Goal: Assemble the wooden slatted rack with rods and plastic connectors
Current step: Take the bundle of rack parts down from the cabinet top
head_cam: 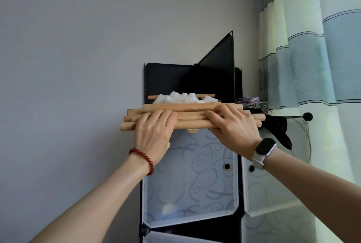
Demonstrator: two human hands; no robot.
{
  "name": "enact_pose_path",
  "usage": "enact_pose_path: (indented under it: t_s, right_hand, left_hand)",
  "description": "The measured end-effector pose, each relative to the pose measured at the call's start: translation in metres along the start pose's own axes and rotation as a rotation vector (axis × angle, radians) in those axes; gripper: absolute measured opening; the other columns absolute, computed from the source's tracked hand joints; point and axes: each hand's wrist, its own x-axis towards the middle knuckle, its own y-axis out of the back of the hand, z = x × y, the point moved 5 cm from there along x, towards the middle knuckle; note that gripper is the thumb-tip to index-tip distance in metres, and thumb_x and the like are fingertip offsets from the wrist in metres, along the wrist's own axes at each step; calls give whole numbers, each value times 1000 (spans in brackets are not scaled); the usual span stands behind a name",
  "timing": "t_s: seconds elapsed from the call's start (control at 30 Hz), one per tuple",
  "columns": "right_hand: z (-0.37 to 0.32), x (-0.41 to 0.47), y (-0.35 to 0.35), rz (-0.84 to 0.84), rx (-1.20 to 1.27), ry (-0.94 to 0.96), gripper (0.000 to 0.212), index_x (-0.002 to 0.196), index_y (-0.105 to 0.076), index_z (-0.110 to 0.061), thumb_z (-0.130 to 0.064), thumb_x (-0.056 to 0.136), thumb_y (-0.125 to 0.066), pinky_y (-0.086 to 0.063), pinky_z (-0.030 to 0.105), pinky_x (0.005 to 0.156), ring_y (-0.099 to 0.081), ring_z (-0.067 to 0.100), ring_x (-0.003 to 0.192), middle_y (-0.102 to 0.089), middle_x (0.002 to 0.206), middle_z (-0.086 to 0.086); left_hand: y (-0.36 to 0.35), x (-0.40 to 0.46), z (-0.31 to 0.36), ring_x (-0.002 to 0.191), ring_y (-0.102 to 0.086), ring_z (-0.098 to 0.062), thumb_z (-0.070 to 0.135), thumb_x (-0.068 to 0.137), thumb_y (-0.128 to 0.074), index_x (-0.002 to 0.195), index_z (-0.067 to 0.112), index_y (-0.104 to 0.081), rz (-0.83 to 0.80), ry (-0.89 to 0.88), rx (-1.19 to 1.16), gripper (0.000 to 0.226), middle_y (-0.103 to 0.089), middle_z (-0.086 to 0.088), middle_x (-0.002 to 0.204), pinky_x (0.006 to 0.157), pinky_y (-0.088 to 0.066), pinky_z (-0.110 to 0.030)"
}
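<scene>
On top of the cabinet point(190, 180): a stack of wooden rods point(187, 114) is laid lengthwise, side to side, with its near edge overhanging the cabinet front.
Rods: several round pale-wood lengths are seen, piled unevenly so that their ends are staggered at left and right; one more rod point(181, 96) is set apart behind the pile.
Connectors point(183, 98): a heap of translucent white plastic pieces is seen on the stack, behind the front rods and in front of the lone rod.
Slat piece point(193, 131): a small wooden end is seen poking out under the stack, between the two hands.
Left hand point(154, 133): it is raised to the left part of the stack, fingers curled over the front rods from above; the thumb is hidden, so what lies beneath cannot be told.
Right hand point(232, 127): it is placed on the right part of the stack, fingers bent over the upper rods; the rods are gripped by both hands, which are kept apart.
Bracelet point(143, 159): red beads are worn on the left wrist.
Watch point(264, 150): a dark-faced watch on a white strap is worn on the right wrist.
Black panels point(214, 71): they are stood upright behind the stack, one angled open.
Hangers point(252, 101): they are piled just right of the rods.
Curtain point(312, 47): it is hung at right, beside the grey wall point(78, 47).
</scene>
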Motion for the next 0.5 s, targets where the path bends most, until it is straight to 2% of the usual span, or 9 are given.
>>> enact_pose_path:
  t_s: [0.2,0.5]
  right_hand:
    - [-20,15,43,19,-77,20,37,93,-72,-12,-21,60,-86,-40,25,45,-63,27,69,-65,80,9]
    - [-90,8,124,-12,-228,-36,32,97,-71,-13,-15,66,-78,-46,30,54,-63,28,73,-66,87,9]
  left_hand:
    - [40,-1,-12,78,-66,-22,-12,60,-68,88,7,-68,88,2,-71,34,-68,-2,85,63,-52,-33]
    - [106,-40,-28,89,-67,-23,-8,76,-56,96,7,-69,192,-28,-177,28,-70,-4,95,71,-51,-34]
